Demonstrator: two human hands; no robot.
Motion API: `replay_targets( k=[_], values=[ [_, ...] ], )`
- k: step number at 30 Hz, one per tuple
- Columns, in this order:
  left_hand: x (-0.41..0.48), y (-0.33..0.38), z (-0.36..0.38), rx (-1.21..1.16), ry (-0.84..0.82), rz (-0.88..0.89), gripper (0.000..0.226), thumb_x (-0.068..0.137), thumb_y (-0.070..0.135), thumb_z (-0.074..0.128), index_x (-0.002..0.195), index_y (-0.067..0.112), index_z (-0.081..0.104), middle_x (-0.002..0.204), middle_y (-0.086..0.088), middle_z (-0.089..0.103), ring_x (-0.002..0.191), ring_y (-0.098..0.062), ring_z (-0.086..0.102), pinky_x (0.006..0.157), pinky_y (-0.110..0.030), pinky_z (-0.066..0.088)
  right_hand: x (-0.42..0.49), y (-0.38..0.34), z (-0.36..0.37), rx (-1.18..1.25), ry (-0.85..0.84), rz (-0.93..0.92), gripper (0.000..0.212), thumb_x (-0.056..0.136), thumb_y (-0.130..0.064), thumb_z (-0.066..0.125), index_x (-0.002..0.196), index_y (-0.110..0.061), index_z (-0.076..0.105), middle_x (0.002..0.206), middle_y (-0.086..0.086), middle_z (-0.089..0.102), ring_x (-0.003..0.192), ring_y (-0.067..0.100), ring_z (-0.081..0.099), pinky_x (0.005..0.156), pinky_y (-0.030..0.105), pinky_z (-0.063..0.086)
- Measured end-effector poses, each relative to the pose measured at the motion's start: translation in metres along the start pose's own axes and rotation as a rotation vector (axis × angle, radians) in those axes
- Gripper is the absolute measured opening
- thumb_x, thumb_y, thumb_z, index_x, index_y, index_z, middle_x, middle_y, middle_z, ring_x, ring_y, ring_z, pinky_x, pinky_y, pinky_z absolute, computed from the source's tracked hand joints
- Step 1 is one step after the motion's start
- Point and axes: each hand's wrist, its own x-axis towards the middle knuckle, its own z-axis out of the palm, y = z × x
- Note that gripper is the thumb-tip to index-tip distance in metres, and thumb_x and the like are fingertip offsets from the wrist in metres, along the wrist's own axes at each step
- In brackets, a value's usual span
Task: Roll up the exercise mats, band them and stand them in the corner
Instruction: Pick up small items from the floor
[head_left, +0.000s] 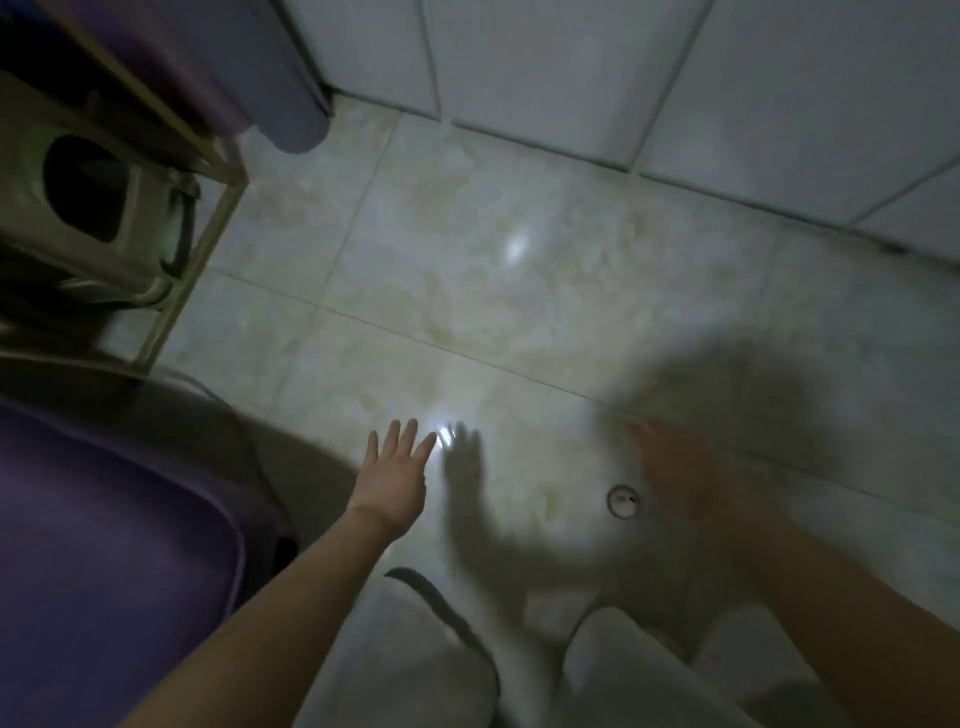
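A rolled grey-blue mat (291, 93) stands upright in the corner at the top left, against the white wall. A purple mat (104, 545) lies at the lower left, partly out of frame. My left hand (397, 467) hovers over the tiled floor with fingers spread and straight, holding nothing. My right hand (691, 478) is blurred by motion, stretched out over the floor at the right, its fingers apparently extended and empty.
A metal-framed rack (208, 171) with a grey stool (88, 208) under it stands at the left. A small round floor drain (622, 501) sits between my hands. My knees in light trousers (415, 649) fill the bottom. The light is dim.
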Motion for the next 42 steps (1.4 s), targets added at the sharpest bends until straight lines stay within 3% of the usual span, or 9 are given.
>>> replay_targets(
  k=[4,12,21,26,30,33,35,37,42],
  values=[
    [0.064,0.055,0.018,0.051,-0.026,0.126,0.057,0.101,0.020,0.032,0.152,0.020,0.006,0.159,-0.007,0.002,0.146,-0.028,0.001,0.117,-0.046,0.002,0.008,0.076,0.049,0.082,-0.195,0.212,0.054,0.096,-0.003,0.031,0.149,-0.013,0.022,0.152,0.009,0.029,0.138,0.025,0.030,0.111,0.031,0.026],
    [0.169,0.136,0.072,0.206,-0.102,0.355,0.065,0.100,0.024,0.034,0.151,0.019,-0.006,0.158,-0.007,0.002,0.145,-0.029,0.005,0.115,-0.053,0.009,0.017,0.136,0.157,0.170,-0.268,0.321,0.059,0.095,0.002,0.027,0.151,-0.013,0.015,0.156,0.008,0.019,0.143,0.025,0.018,0.115,0.032,0.015],
    [0.230,0.192,0.119,0.307,0.085,0.577,0.062,0.095,0.019,0.048,0.148,0.010,0.018,0.153,-0.030,0.007,0.139,-0.052,0.008,0.108,-0.065,0.019,0.024,0.155,0.231,0.263,-0.318,0.478,0.067,0.097,-0.003,0.031,0.152,-0.024,0.000,0.159,0.010,-0.007,0.145,0.037,0.001,0.115,0.047,0.012],
    [0.232,0.213,0.123,0.295,0.044,0.841,0.087,0.084,0.066,0.036,0.150,0.030,-0.006,0.159,-0.009,-0.006,0.145,-0.034,-0.012,0.111,-0.057,-0.009,0.018,0.158,0.241,0.359,-0.276,0.496,0.078,0.094,0.002,0.033,0.151,-0.034,-0.007,0.158,0.002,-0.017,0.145,0.036,-0.009,0.116,0.047,0.012],
    [0.230,0.232,0.134,0.295,0.046,0.973,0.101,0.076,0.072,0.048,0.147,0.037,-0.014,0.160,-0.004,0.001,0.146,-0.031,-0.007,0.107,-0.053,-0.020,0.015,0.162,0.240,0.443,-0.211,0.484,0.078,0.094,0.009,0.026,0.150,-0.037,-0.002,0.158,-0.005,-0.017,0.144,0.034,-0.014,0.116,0.044,0.013],
    [0.235,0.246,0.138,0.402,0.107,1.076,0.099,0.067,0.071,0.056,0.150,0.033,0.015,0.149,-0.009,0.035,0.139,-0.037,0.028,0.106,-0.067,0.008,0.010,0.162,0.240,0.481,-0.172,0.481,0.083,0.091,0.013,0.026,0.150,-0.039,0.000,0.158,-0.008,-0.017,0.144,0.032,-0.016,0.114,0.041,0.019],
    [0.240,0.251,0.139,0.453,0.163,1.151,0.087,0.059,0.068,0.062,0.136,0.032,0.043,0.132,-0.005,0.051,0.123,-0.031,0.044,0.096,-0.069,0.031,0.008,0.161,0.242,0.484,-0.141,0.486,0.083,0.090,0.012,0.026,0.150,-0.039,-0.001,0.158,-0.010,-0.017,0.145,0.031,-0.015,0.112,0.040,0.023],
    [0.248,0.257,0.137,0.400,0.226,1.207,0.071,0.060,0.064,0.064,0.122,0.031,0.050,0.123,-0.002,0.052,0.114,-0.026,0.044,0.095,-0.067,0.035,0.007,0.161,0.246,0.467,-0.112,0.485,0.085,0.089,0.011,0.027,0.150,-0.041,-0.001,0.157,-0.011,-0.017,0.145,0.030,-0.015,0.110,0.041,0.028],
    [0.255,0.283,0.130,0.276,0.264,1.137,0.061,0.074,0.063,0.049,0.121,0.026,0.052,0.111,-0.002,0.053,0.103,-0.025,0.048,0.095,-0.065,0.034,0.006,0.162,0.253,0.485,-0.072,0.488,0.092,0.084,0.015,0.029,0.150,-0.042,0.001,0.157,-0.012,-0.017,0.144,0.027,-0.019,0.114,0.045,0.020]
  ],
)
